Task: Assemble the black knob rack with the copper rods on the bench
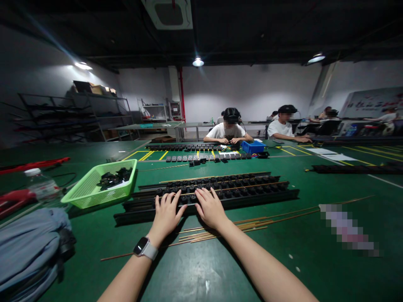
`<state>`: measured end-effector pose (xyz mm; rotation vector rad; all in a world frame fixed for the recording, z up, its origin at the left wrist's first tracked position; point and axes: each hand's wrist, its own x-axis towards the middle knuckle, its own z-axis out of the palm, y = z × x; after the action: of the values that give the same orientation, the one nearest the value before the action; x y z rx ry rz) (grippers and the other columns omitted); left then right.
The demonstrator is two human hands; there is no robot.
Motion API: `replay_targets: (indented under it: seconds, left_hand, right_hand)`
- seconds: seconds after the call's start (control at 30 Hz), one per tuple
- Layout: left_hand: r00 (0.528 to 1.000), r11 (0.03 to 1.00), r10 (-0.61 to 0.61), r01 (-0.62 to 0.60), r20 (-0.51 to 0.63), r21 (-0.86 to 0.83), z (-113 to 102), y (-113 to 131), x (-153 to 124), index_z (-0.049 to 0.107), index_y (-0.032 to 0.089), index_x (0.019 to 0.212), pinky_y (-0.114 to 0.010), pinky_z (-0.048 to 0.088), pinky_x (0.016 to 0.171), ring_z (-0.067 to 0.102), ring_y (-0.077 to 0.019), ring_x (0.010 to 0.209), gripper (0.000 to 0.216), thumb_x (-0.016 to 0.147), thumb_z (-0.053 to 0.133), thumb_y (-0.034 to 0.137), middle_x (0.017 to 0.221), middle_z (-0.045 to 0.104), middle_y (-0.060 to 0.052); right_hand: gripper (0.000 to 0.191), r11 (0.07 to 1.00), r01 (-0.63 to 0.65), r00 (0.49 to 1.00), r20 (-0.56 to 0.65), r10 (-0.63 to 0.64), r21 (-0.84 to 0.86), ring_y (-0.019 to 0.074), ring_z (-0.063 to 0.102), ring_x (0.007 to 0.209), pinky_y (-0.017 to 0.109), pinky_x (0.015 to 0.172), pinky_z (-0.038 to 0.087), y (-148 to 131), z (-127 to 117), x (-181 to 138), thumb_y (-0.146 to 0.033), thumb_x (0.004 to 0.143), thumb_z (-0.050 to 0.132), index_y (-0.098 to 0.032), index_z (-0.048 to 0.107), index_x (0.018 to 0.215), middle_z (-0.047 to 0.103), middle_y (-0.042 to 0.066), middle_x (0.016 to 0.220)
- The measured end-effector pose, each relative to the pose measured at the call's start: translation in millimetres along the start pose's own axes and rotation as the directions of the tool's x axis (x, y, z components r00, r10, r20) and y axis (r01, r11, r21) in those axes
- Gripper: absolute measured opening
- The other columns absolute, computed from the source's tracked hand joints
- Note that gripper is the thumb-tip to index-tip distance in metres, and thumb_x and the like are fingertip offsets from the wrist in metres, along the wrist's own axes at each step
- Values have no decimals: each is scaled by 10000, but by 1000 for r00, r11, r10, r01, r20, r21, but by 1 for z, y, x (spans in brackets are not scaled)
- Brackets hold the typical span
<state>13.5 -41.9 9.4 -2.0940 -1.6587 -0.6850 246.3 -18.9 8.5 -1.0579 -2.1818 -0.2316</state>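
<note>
Long black rails (252,200) lie side by side across the green table, with rows of black round-topped parts (234,193) set along them. A thin brass-coloured rod (258,185) runs lengthwise over these parts. My left hand (166,212), a watch on its wrist, rests on the rails with fingers spread. Just right of it, my right hand (210,208) lies palm down, fingers stretched onto the same rails and touching near the rod. Neither hand is wrapped round anything. What lies under the fingertips is hidden. Several loose brass-coloured rods (248,226) lie below my right hand.
A light green basket (91,199) with black parts stands left, near a plastic bottle (42,186) and grey-blue cloth (30,251). Across the table, a person (228,130) sits behind more black strips and a blue bin (252,147). Another person (283,126) sits farther right.
</note>
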Motion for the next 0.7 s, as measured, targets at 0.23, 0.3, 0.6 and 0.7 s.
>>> replay_targets:
  seconds: [0.23,0.3,0.6,0.7]
  left_hand:
    - [1000,1000,-1,1,2,-8,1,-1,0,502,230,1621,-741,251,1269,521,-382,1426,632,1062,527,526,1484,644,-168]
    - [1000,1000,3,-3,0,-7,1,0,1,502,230,1621,-745,251,1268,524,-384,1424,634,1060,533,525,1481,645,-167]
    - [1000,1000,5,-5,-11,-19,-1,0,1,515,238,1612,-750,254,1266,528,-380,1420,626,1053,535,518,1474,650,-171]
    - [1000,1000,2,-2,-9,-17,-1,0,1,512,237,1613,-745,256,1265,530,-378,1414,628,1053,533,518,1468,655,-169]
  right_hand:
    - [499,1000,-11,1000,-16,11,9,289,474,1534,555,1339,239,-1,0,0,-311,1107,506,-186,542,1589,584,111,1610]
    - [499,1000,-11,1000,-25,11,5,283,469,1539,548,1337,245,-2,-1,0,-300,1107,501,-191,536,1594,582,111,1612]
    - [546,1000,-5,999,-40,5,-6,274,450,1548,546,1347,225,-2,1,-1,-276,1094,504,-178,479,1630,556,120,1633]
    - [558,1000,10,1000,-26,-10,-9,286,402,1581,564,1355,195,-3,3,-2,-294,1095,511,-170,467,1637,525,117,1659]
